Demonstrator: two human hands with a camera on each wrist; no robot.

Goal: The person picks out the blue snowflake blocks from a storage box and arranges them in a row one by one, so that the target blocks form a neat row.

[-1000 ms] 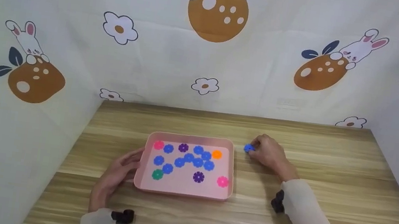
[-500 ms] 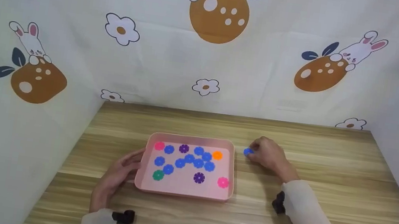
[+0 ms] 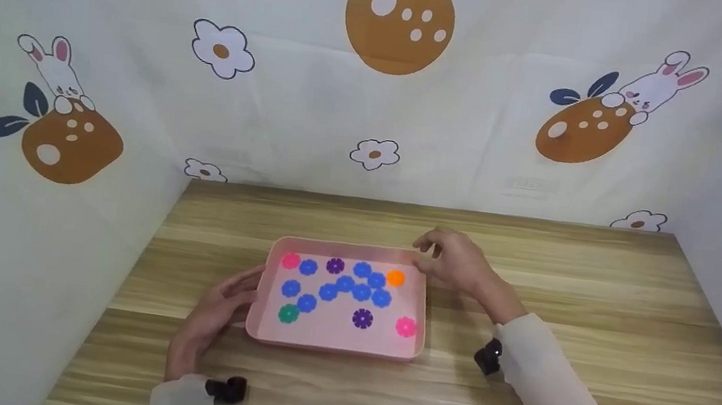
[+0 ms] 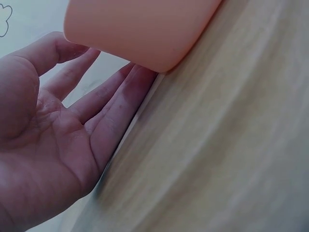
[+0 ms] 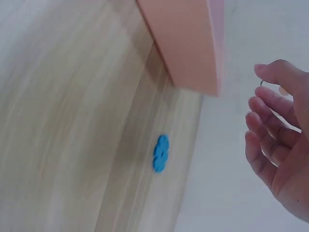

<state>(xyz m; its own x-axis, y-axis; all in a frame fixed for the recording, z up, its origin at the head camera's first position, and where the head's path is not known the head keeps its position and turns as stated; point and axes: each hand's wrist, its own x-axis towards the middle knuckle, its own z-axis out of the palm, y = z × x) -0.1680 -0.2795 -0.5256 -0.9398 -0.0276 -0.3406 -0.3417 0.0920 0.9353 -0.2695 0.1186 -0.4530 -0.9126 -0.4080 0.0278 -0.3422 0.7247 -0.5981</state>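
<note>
While L hand [image 3: 212, 314], fingers loose, touches pink tray [image 3: 328, 338] | R hand [image 3: 457, 261] nr it, fingers released

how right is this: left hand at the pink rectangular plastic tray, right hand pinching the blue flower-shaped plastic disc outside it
The right hand isn't pinching anything: the right wrist view shows the disc lying on the wood-grain table outside the tray. The left hand is at the tray.
</note>
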